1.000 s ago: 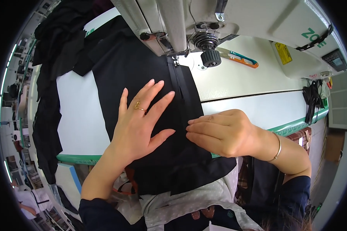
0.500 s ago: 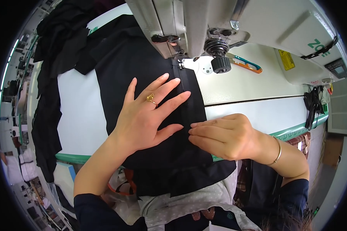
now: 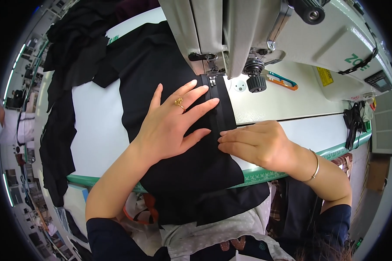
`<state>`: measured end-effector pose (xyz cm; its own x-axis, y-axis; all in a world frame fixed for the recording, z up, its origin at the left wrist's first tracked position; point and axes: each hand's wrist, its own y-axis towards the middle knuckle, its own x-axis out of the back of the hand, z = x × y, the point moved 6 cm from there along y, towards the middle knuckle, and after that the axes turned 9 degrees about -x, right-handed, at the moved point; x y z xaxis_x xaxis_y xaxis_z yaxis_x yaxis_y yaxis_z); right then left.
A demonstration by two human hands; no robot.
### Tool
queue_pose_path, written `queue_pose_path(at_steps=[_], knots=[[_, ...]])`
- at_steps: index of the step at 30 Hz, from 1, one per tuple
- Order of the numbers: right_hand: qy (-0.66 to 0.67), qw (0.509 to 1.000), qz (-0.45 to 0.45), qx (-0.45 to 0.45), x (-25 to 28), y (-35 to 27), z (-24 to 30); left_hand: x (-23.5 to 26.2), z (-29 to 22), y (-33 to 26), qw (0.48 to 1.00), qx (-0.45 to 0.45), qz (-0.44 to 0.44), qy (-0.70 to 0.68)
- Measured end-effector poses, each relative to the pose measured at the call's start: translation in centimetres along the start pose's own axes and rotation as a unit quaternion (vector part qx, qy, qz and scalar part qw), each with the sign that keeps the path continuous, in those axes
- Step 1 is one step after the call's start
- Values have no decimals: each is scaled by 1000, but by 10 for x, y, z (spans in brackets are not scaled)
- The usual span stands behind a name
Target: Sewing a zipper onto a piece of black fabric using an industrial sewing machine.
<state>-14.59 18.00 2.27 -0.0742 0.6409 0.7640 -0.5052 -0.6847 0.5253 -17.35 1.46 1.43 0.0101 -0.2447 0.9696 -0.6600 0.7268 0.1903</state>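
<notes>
A large piece of black fabric [image 3: 148, 65] lies under the presser foot [image 3: 212, 81] of a sewing machine [image 3: 309, 39] and hangs over the table's front edge. Along its right side a narrow dark strip [image 3: 222, 117] runs from the foot toward me. My left hand [image 3: 170, 126] lies flat on the fabric with fingers spread, a gold ring on one finger, its fingertips just left of the strip and close to the foot. Nearer to me, my right hand [image 3: 265, 143] has its fingertips pressed together on the strip, pinching the fabric there.
Thread snips [image 3: 282, 81] with orange and teal handles lie on the machine bed to the right. More black cloth [image 3: 74, 48] is heaped at the far left. Black strips [image 3: 355, 124] hang at the table's right end. A green ruled edge [image 3: 265, 175] borders the table.
Both hands have moved forward with the fabric, toward the presser foot. My left fingertips are now closer to it. The whole view has shifted slightly.
</notes>
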Motion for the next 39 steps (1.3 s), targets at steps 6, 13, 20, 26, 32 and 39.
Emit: queue_pose_path(at_steps=[6,13,20,26,32,39], knots=[[-29,999,13,19,-4,6,-11,-2,14,6,999,-27,-27,4],[-23,999,-15,24,-6,8,-15,12,20,5,992,-53,-103,49],[-14,999,-30,18,-6,14,-16,9,16,6,980,81,-143,-111],[28,999,-42,-5,0,7,-19,-8,11,8,976,105,-169,-86],[41,996,-84,-14,8,10,-12,-14,5,9,972,144,-146,-115],[35,995,-91,-7,9,13,-12,-14,17,24,968,189,-149,-73]])
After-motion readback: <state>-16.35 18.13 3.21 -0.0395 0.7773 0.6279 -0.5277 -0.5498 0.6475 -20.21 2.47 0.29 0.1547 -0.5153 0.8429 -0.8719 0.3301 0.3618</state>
